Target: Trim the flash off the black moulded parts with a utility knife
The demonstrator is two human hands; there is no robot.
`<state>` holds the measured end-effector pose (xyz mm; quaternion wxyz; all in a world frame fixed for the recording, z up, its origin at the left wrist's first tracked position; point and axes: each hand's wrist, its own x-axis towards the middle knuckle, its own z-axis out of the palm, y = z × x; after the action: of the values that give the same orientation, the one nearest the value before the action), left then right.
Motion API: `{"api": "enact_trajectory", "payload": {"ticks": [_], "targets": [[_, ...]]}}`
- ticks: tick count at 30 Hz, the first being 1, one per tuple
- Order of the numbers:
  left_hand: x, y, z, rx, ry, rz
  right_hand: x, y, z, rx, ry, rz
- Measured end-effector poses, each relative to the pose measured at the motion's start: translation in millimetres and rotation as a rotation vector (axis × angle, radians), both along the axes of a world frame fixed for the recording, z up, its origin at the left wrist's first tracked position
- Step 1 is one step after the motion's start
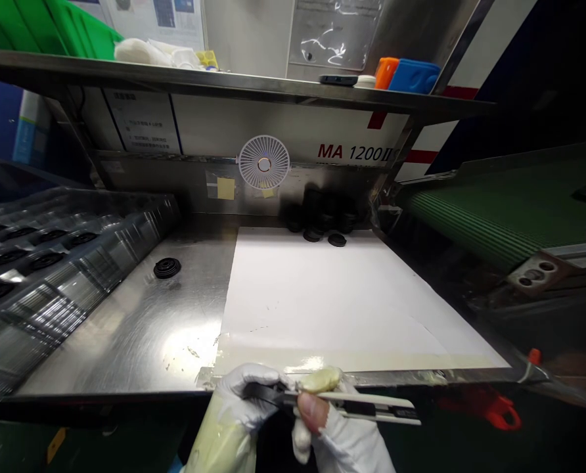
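Note:
Both my hands, in white gloves, meet at the near edge of the steel bench. My left hand [241, 401] is closed round the dark handle end of a slim utility knife [357, 405]. My right hand [337, 430] pinches the knife's middle, a bare thumb tip showing through the glove. A yellowish finger cover [320, 379] lies just above the knife. Ahead lies a white sheet [332, 295] taped flat to the bench [140, 328].
Black round rubber parts [322, 217] are piled at the sheet's far edge, one more [167, 267] lies alone on the steel. Clear trays [41, 263] of black parts stand left. A green conveyor belt [510, 210] runs right. A small white fan [264, 162] hangs behind. Red-handled tool [490, 404] lower right.

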<state>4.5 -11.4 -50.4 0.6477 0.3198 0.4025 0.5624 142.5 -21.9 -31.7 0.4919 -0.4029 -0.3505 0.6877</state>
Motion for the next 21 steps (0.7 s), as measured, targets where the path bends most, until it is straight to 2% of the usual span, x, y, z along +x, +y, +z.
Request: {"api": "enact_trajectory", "payload": {"ticks": [5,10,13,17,21], "targets": [[0.6,3.3,6.0,-0.024,-0.001,-0.084,8.1,-0.6,9.1,0.024,-0.012,0.034],[1.5,4.3,6.5,-0.066,-0.099,-0.314,12.6,12.8,29.1,0.053,-0.006,0.138],[3.5,4.3,12.2,-0.01,-0.12,-0.372,10.9,16.1,37.2,0.069,-0.015,0.179],[6.1,3.9,14.6,-0.007,-0.083,-0.39,14.4,16.1,36.4,0.041,-0.115,0.207],[7.5,0.1,13.4,-0.12,-0.06,-0.245,26.1,15.4,32.4,0.01,-0.217,0.211]]}}
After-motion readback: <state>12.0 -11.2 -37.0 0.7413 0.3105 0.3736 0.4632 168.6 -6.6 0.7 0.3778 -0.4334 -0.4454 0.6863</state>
